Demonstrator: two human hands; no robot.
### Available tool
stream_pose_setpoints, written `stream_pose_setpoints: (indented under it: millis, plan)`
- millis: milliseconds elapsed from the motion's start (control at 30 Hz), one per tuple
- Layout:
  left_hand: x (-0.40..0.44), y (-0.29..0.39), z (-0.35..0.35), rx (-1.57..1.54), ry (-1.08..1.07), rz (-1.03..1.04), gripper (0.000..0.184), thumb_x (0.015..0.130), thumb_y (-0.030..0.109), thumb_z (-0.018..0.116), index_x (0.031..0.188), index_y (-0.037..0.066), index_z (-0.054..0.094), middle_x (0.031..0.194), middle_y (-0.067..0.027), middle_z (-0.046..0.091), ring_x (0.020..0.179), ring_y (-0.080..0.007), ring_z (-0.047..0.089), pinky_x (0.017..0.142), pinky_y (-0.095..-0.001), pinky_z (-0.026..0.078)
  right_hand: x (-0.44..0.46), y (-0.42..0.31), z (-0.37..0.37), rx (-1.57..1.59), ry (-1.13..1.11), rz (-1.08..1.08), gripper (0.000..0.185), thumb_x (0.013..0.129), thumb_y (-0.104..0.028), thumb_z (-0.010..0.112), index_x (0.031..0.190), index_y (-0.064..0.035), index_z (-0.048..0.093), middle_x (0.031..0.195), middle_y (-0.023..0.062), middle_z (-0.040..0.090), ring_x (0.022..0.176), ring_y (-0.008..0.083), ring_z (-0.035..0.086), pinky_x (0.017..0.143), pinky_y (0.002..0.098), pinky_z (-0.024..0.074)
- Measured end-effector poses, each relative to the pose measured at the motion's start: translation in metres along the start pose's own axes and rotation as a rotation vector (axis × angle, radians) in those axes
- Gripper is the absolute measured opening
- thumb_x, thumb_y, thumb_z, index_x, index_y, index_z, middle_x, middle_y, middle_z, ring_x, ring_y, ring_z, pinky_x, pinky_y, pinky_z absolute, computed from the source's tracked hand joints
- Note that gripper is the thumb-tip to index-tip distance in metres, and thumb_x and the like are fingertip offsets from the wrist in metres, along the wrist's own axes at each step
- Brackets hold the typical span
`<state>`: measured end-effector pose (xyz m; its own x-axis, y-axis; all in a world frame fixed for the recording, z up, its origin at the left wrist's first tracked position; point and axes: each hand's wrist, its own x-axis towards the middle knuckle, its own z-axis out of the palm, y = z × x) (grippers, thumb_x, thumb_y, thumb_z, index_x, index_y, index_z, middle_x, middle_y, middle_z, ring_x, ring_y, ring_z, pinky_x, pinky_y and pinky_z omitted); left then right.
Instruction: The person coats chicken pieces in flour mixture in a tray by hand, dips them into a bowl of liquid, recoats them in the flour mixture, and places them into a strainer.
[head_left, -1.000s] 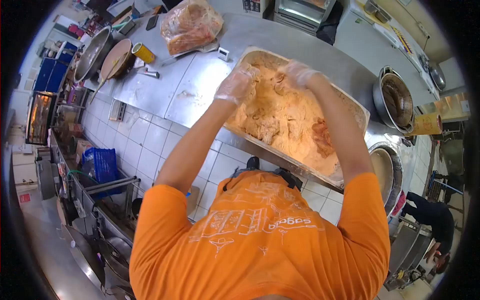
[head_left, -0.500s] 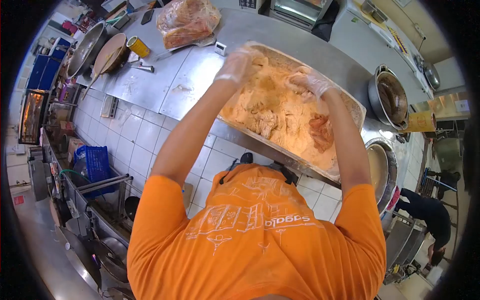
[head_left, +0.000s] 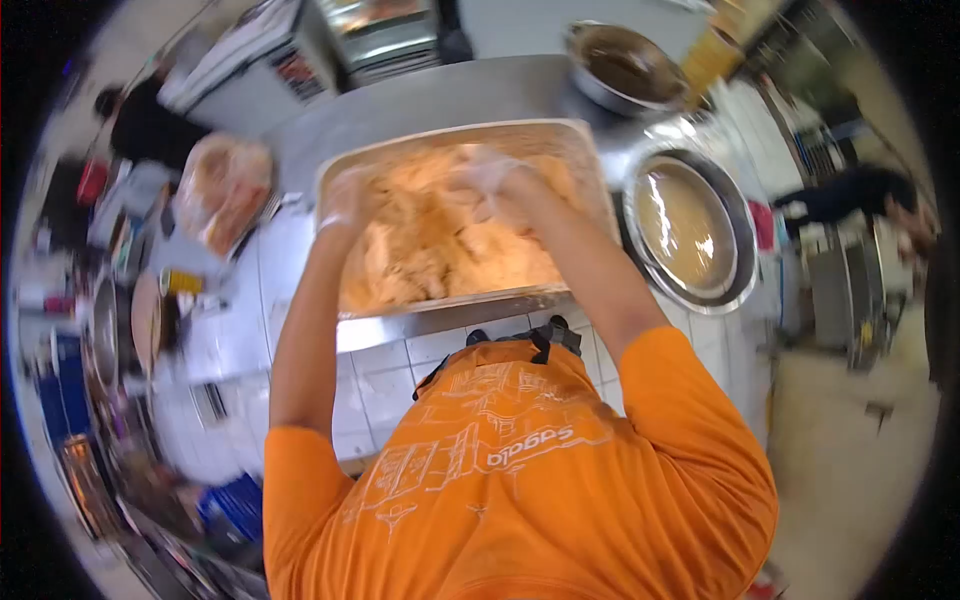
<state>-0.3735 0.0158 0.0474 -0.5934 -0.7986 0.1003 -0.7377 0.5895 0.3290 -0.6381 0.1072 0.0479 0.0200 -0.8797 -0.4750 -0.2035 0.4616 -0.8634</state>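
Observation:
A large rectangular tray (head_left: 588, 150) of orange-tinted flour (head_left: 510, 255) lies in front of me. Lumpy flour-coated pieces (head_left: 415, 275), apparently meat, sit near its front side. My left hand (head_left: 350, 200), in a clear plastic glove, is at the tray's left end, smeared by motion. Over the middle of the flour is my right hand (head_left: 488, 175), gloved too, its fingers pointing down and blurred. Whether either hand grips a piece cannot be made out.
Right of the tray stands a metal bowl (head_left: 745, 240) of pale liquid; behind it is a pot (head_left: 600, 92) with dark contents. A plastic bag of raw meat (head_left: 222, 190) and a yellow tin (head_left: 182, 282) lie left. People (head_left: 150, 125) are on both sides.
The view has swung round, so the tray now appears straighter and further left. My right hand has moved from the tray's far right part to its middle; both hands are more blurred.

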Motion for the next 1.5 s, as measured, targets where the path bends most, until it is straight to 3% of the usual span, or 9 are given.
stream_pose_setpoints:
  millis: [267,367,433,667,833,1000,1100,1367,1500]
  plan:
    - [0.014,0.095,-0.054,-0.068,0.038,-0.152,0.022,0.079,0.017,0.076,0.099,0.009,0.078,0.096,-0.0156,0.074,0.091,-0.0285,0.071,0.084,-0.0375,0.054,-0.139,0.016,-0.095,0.528,0.159,-0.118,0.037,0.087,-0.022,0.075,0.120,-0.0091,0.064,0.119,0.0093,0.063,0.105,0.0198,0.063,0.082,0.0336,0.0563]
    - [0.033,0.172,-0.063,-0.351,-0.038,-0.223,0.020,0.079,0.011,0.074,0.099,0.007,0.076,0.095,-0.0141,0.073,0.091,-0.0271,0.070,0.084,-0.0370,0.055,-0.221,0.047,-0.157,0.545,0.428,-0.211,0.028,0.091,-0.023,0.071,0.115,-0.0119,0.059,0.102,0.0027,0.065,0.086,0.0119,0.064,0.067,0.0312,0.0569]
    - [0.037,0.242,-0.070,-0.183,0.056,0.004,0.019,0.079,0.009,0.074,0.098,0.007,0.075,0.095,-0.0117,0.071,0.094,-0.0262,0.069,0.085,-0.0370,0.054,-0.271,0.067,-0.198,0.442,0.613,-0.184,0.027,0.092,-0.021,0.071,0.114,-0.0110,0.061,0.103,0.0040,0.066,0.087,0.0126,0.064,0.070,0.0299,0.0558]
    - [0.088,0.404,0.058,-0.385,0.013,0.438,0.022,0.078,0.016,0.076,0.099,0.011,0.074,0.100,-0.0128,0.070,0.096,-0.0304,0.066,0.088,-0.0393,0.053,-0.259,0.215,-0.324,0.229,0.494,-0.007,0.032,0.092,-0.017,0.068,0.122,-0.0103,0.062,0.108,0.0092,0.069,0.094,0.0176,0.065,0.083,0.0321,0.0530]
    - [0.104,0.467,0.178,-0.488,-0.270,0.420,0.026,0.077,0.019,0.076,0.101,0.010,0.074,0.104,-0.0154,0.070,0.101,-0.0330,0.065,0.090,-0.0416,0.052,-0.217,0.311,-0.365,-0.027,0.429,-0.371,0.034,0.093,-0.016,0.064,0.127,-0.0105,0.064,0.109,0.0123,0.070,0.096,0.0205,0.066,0.089,0.0338,0.0521]
    - [0.125,0.479,0.256,-0.270,-0.033,0.568,0.022,0.081,0.014,0.065,0.101,0.009,0.074,0.103,-0.0187,0.070,0.100,-0.0376,0.066,0.088,-0.0450,0.053,-0.221,0.338,-0.401,-0.776,0.698,-0.504,0.029,0.098,-0.020,0.058,0.126,-0.0125,0.065,0.096,0.0073,0.069,0.078,0.0168,0.064,0.069,0.0337,0.0542]
    - [0.117,0.480,0.207,-0.162,-0.229,0.400,0.025,0.087,0.011,0.054,0.103,0.002,0.071,0.109,-0.0231,0.068,0.106,-0.0385,0.065,0.094,-0.0425,0.052,-0.287,0.190,-0.372,0.009,0.392,0.101,0.022,0.102,-0.019,0.056,0.122,-0.0122,0.061,0.076,-0.0049,0.050,0.056,0.0077,0.047,0.045,0.0260,0.0414]
    - [0.064,0.330,0.025,-0.061,0.161,0.419,0.029,0.092,0.027,0.060,0.112,0.011,0.071,0.105,-0.0177,0.070,0.099,-0.0384,0.065,0.088,-0.0460,0.052,-0.262,0.127,-0.351,-0.212,0.425,-0.095,0.033,0.100,-0.025,0.059,0.127,-0.0062,0.058,0.099,0.0045,0.064,0.064,0.0100,0.058,0.052,0.0221,0.0489]
    - [0.003,0.180,-0.043,0.157,-0.011,-0.103,0.039,0.085,0.038,0.070,0.115,0.012,0.070,0.110,-0.0184,0.070,0.109,-0.0360,0.063,0.095,-0.0444,0.049,-0.208,0.104,-0.306,-0.097,0.353,-0.142,0.034,0.099,-0.027,0.061,0.125,-0.0055,0.060,0.098,0.0044,0.066,0.071,0.0106,0.061,0.058,0.0245,0.0513]
